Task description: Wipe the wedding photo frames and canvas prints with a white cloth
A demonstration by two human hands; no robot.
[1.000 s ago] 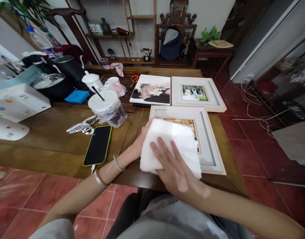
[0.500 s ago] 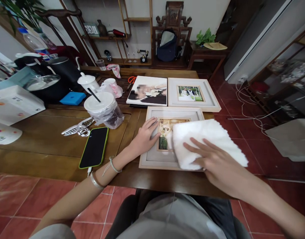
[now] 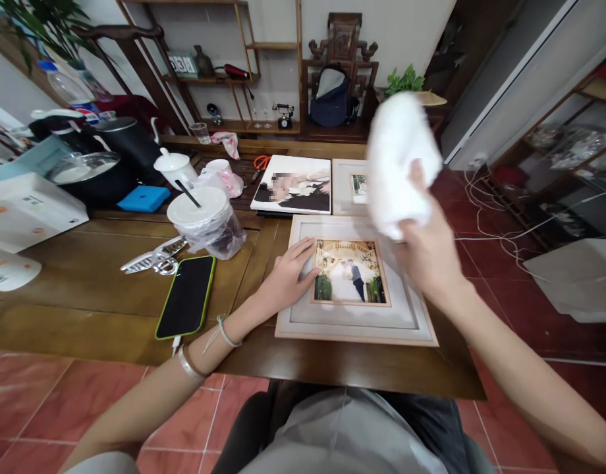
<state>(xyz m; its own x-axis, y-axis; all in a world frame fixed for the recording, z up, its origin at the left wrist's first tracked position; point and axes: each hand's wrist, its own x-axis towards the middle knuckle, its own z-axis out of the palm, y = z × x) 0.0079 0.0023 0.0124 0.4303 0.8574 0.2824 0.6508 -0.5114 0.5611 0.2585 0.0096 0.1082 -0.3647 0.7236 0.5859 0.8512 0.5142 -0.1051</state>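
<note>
Head view shows the right hand (image 3: 431, 253) with fingers closed on a white towel (image 3: 399, 158) above the near picture frame (image 3: 352, 321), and the left hand (image 3: 290, 270) lying with loosely spread fingers on its left side. How much is wiped or left, I cannot judge. Farther left, a lidded drink cup (image 3: 199, 209), its contents seemingly dark, stands within a clear plastic bag (image 3: 228, 240).
</note>
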